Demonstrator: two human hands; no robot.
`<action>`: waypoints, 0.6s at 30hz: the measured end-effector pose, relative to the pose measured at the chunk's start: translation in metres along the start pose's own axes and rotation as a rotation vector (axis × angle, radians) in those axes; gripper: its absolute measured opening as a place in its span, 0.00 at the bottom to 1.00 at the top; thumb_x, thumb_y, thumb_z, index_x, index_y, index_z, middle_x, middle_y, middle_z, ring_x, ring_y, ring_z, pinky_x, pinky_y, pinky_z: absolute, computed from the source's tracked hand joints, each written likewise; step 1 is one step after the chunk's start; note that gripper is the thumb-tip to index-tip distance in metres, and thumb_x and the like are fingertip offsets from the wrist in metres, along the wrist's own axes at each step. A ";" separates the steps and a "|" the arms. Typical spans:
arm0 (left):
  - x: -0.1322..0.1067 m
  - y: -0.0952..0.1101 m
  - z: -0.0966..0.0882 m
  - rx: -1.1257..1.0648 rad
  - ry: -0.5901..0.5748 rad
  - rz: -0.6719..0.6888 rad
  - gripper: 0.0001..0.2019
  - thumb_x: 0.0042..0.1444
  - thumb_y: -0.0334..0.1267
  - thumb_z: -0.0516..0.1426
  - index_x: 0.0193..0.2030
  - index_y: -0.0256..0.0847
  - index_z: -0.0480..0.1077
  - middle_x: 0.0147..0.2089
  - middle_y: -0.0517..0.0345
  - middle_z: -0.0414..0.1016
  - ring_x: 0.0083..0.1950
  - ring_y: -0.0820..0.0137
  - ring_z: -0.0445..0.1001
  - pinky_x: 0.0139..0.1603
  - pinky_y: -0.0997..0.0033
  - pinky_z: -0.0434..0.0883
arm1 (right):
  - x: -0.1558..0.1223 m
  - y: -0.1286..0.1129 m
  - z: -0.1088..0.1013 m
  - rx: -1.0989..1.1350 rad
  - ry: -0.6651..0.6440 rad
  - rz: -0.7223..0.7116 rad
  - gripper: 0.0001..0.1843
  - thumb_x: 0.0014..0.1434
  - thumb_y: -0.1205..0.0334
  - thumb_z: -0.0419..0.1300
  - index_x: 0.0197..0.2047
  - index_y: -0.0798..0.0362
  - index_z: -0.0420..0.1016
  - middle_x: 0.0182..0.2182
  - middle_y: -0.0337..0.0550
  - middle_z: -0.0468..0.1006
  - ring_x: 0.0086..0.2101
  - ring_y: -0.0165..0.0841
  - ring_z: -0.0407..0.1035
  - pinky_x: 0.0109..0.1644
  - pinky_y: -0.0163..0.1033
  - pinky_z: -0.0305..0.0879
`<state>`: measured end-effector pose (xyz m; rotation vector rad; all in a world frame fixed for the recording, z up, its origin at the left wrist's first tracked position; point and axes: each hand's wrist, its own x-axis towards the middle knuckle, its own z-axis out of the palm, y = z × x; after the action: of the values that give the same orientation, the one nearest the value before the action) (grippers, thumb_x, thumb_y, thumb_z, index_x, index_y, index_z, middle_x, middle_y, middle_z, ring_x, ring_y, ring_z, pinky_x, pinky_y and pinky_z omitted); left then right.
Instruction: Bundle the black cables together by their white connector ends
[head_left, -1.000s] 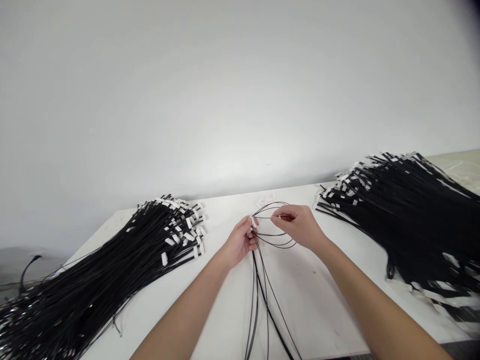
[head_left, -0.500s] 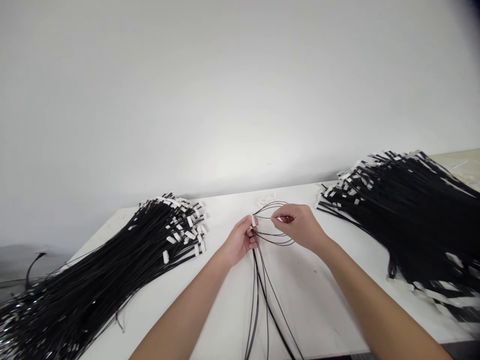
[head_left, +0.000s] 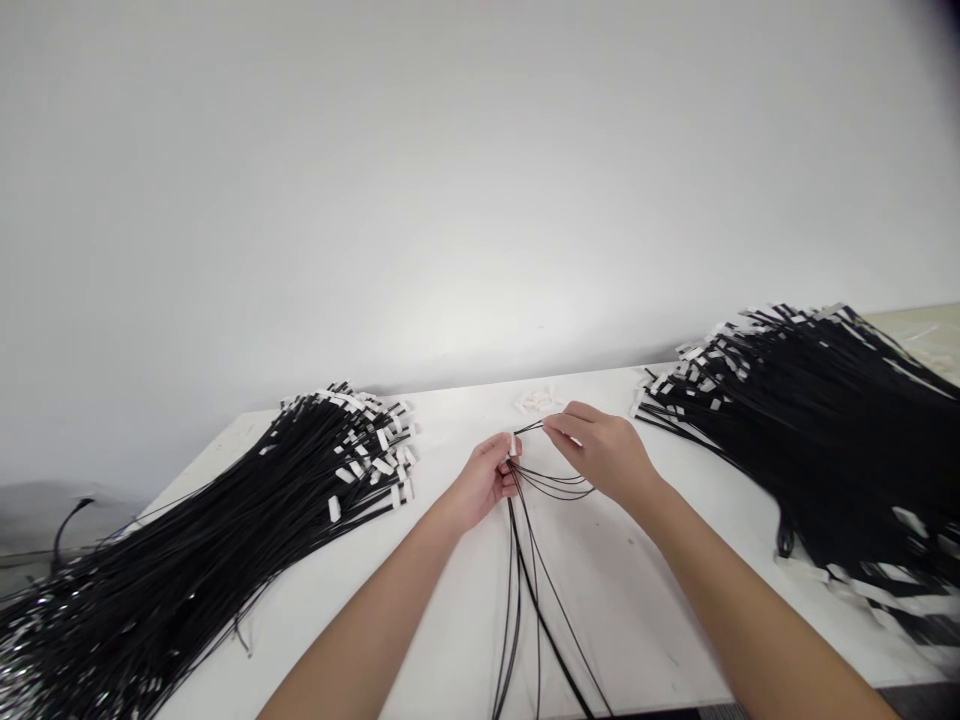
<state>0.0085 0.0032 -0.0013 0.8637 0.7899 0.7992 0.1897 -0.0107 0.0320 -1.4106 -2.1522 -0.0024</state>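
Observation:
Between thumb and fingers, my left hand [head_left: 487, 482] grips a small white connector [head_left: 513, 446]. Thin black wires [head_left: 555, 482] loop out of the connector to the right, and several more hang from it toward the table's near edge. My right hand [head_left: 596, 445] is closed in a pinch on black wires a short way right of the connector, level with its upper end. The palm side of my right hand and the wire ends are hidden. Just beyond the hands lies a small heap of loose white connectors [head_left: 538, 400] on the white table [head_left: 637, 600].
At the left lies a thick pile of black cables [head_left: 225, 540] with white connectors on their far ends. Another large black cable bundle [head_left: 817, 420] covers the right side. A pale wall [head_left: 480, 200] stands behind the table.
My right hand has shifted slightly up, and the upper wire loops are drawn together into its pinch. My left hand stays on the connector, almost in place.

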 end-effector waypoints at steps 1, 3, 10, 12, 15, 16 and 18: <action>0.000 0.000 0.000 0.007 -0.008 -0.001 0.15 0.50 0.50 0.54 0.30 0.38 0.60 0.23 0.66 0.45 0.20 0.82 0.50 0.19 0.80 0.49 | -0.001 0.001 0.003 -0.038 0.003 -0.031 0.16 0.62 0.60 0.44 0.37 0.48 0.73 0.31 0.41 0.71 0.26 0.25 0.60 0.28 0.31 0.48; 0.000 0.000 0.000 0.020 -0.025 -0.002 0.15 0.51 0.49 0.53 0.29 0.38 0.60 0.23 0.65 0.45 0.20 0.82 0.50 0.19 0.80 0.49 | -0.001 0.002 0.010 -0.097 0.041 -0.123 0.14 0.62 0.62 0.46 0.37 0.48 0.73 0.30 0.40 0.71 0.26 0.24 0.61 0.27 0.31 0.47; -0.004 0.004 -0.001 0.034 -0.082 -0.032 0.14 0.52 0.48 0.52 0.28 0.37 0.60 0.23 0.65 0.46 0.21 0.81 0.50 0.20 0.79 0.49 | -0.001 0.005 0.026 -0.149 0.265 -0.327 0.08 0.59 0.66 0.52 0.31 0.52 0.71 0.26 0.36 0.70 0.22 0.21 0.58 0.27 0.30 0.48; -0.005 0.005 0.000 0.044 -0.094 -0.033 0.14 0.52 0.48 0.52 0.28 0.37 0.59 0.23 0.65 0.46 0.21 0.81 0.50 0.21 0.79 0.49 | -0.001 0.005 0.027 -0.144 0.272 -0.314 0.08 0.59 0.65 0.52 0.30 0.52 0.70 0.26 0.36 0.70 0.21 0.21 0.57 0.27 0.30 0.48; -0.006 0.005 0.001 0.054 -0.093 -0.022 0.15 0.52 0.48 0.52 0.28 0.37 0.59 0.23 0.65 0.46 0.21 0.81 0.49 0.20 0.79 0.48 | -0.001 0.005 0.027 -0.134 0.249 -0.299 0.08 0.60 0.63 0.52 0.31 0.51 0.70 0.27 0.36 0.70 0.21 0.21 0.57 0.27 0.31 0.48; -0.007 0.005 0.001 0.058 -0.092 -0.018 0.15 0.53 0.48 0.52 0.28 0.37 0.59 0.23 0.65 0.47 0.21 0.81 0.48 0.20 0.79 0.48 | -0.001 0.005 0.028 -0.134 0.244 -0.299 0.08 0.60 0.63 0.51 0.31 0.51 0.70 0.27 0.36 0.69 0.21 0.21 0.57 0.26 0.31 0.48; -0.007 0.004 0.001 0.071 -0.089 -0.011 0.15 0.52 0.49 0.52 0.28 0.37 0.59 0.23 0.65 0.47 0.21 0.81 0.48 0.20 0.79 0.48 | -0.001 0.005 0.028 -0.138 0.242 -0.304 0.08 0.60 0.63 0.51 0.31 0.51 0.69 0.27 0.35 0.69 0.21 0.21 0.56 0.26 0.31 0.48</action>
<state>0.0055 -0.0010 0.0046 0.9508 0.7472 0.7215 0.1818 -0.0007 0.0059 -1.0778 -2.1694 -0.4216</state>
